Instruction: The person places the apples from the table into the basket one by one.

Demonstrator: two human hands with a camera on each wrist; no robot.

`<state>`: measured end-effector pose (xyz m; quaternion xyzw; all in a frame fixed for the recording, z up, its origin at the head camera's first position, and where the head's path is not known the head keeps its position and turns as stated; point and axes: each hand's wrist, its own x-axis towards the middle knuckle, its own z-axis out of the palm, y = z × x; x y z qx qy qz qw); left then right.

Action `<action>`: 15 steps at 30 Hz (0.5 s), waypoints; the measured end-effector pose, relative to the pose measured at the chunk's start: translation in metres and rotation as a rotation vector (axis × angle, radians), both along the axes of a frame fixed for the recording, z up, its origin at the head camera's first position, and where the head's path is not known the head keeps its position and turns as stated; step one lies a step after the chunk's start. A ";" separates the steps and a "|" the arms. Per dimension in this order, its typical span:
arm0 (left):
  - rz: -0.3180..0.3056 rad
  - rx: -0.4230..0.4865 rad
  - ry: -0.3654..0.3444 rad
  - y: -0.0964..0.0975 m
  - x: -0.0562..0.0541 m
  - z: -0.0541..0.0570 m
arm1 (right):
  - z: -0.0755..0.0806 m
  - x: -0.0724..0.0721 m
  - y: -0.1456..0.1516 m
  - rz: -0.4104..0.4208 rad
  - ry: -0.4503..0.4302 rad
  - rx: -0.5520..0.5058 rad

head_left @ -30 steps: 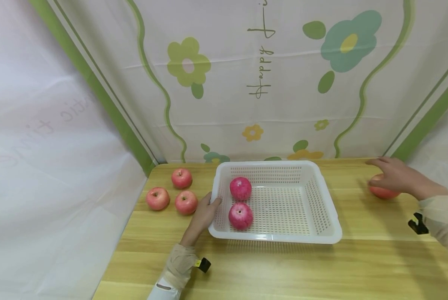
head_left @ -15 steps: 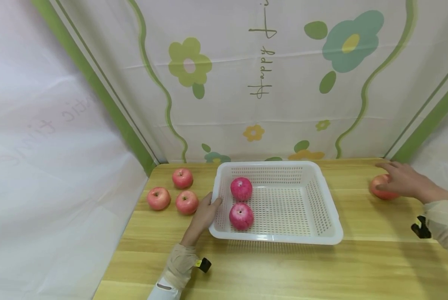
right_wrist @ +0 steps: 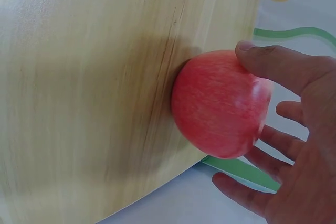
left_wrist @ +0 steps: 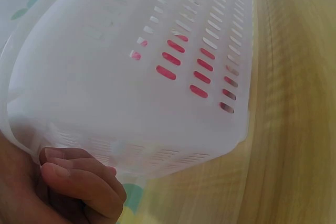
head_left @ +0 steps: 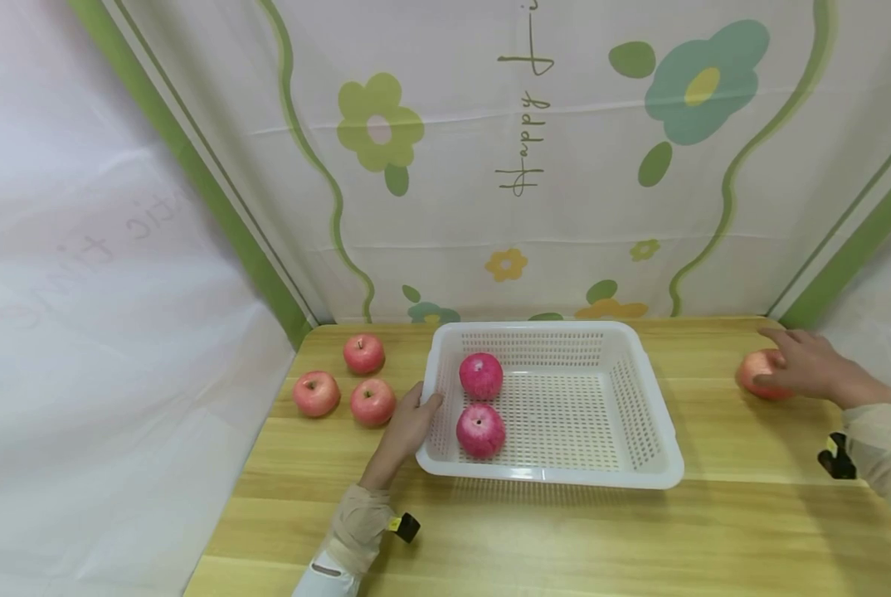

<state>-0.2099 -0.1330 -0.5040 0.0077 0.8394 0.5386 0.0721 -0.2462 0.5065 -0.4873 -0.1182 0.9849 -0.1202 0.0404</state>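
Note:
A white plastic basket (head_left: 550,475) with slotted sides stands mid-table, two deep-pink apples (head_left: 481,430) in its left part. My left hand (head_left: 406,427) grips the basket's left rim; in the left wrist view its curled fingers (left_wrist: 84,177) show under the rim. At the far right, a pinkish-red apple (head_left: 757,371) rests on the table. My right hand (head_left: 815,366) is around its right side with fingers spread apart. From the right wrist, the thumb (right_wrist: 273,64) lies right at the apple's edge, and the other fingers stay loosely extended behind it.
Three paler red apples (head_left: 372,403) sit in a group on the wooden table (head_left: 565,547), left of the basket. A floral curtain (head_left: 430,207) hangs behind the table's back edge, and white cloth (head_left: 102,332) covers the left side.
My right hand has shifted slightly right and back, uncovering more of the apple, which stays about where it was. The left hand keeps its hold on the basket.

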 end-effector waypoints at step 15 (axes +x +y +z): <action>0.005 -0.009 -0.010 0.000 0.000 -0.001 | -0.013 -0.005 0.001 0.008 0.021 -0.010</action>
